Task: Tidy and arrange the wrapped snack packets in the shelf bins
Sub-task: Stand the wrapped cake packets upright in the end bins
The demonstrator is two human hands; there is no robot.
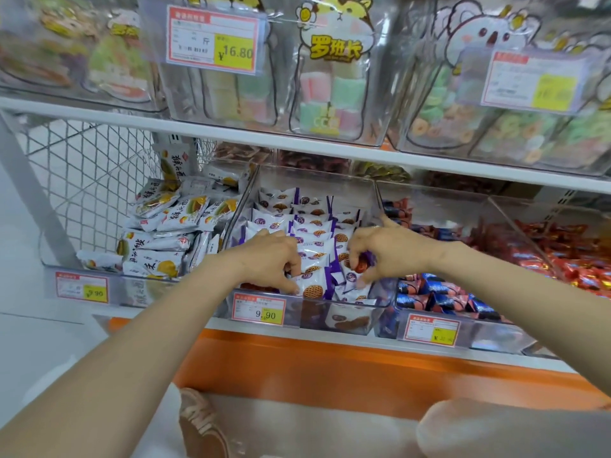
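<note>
While both hands are down in the clear middle bin (380,305), they're close together but not touching, each busy with its own thing. The left hand (271,259) has its fingers curled over the front packet (310,287), thumb tucked at the lower edge, so it's gripping that one right at the bin's 6 o'clock lip. The right hand (383,247) is pinching a small red-wrapped snack (361,266) between thumb and fingertips, with the index finger poking up toward 12 o'clock.

The white-and-purple waffle-print packets (291,209) fill that bin in pretty neat rows standing on edge, running back toward 12 o'clock. The ones near the right hand, around 5 o'clock in the bin, lie looser and tilted.

At 9 o'clock from there is a bin of white burger-print packets (165,219), kind of a jumbled heap. At 3 o'clock are blue-and-red packets (429,292), and past those a pile of shiny red packets (562,256). A 9.90 price tag (259,309) is clipped to the middle bin's front. The shelf above, at 12 o'clock, holds clear bins of pastel candy bags (330,94).
</note>
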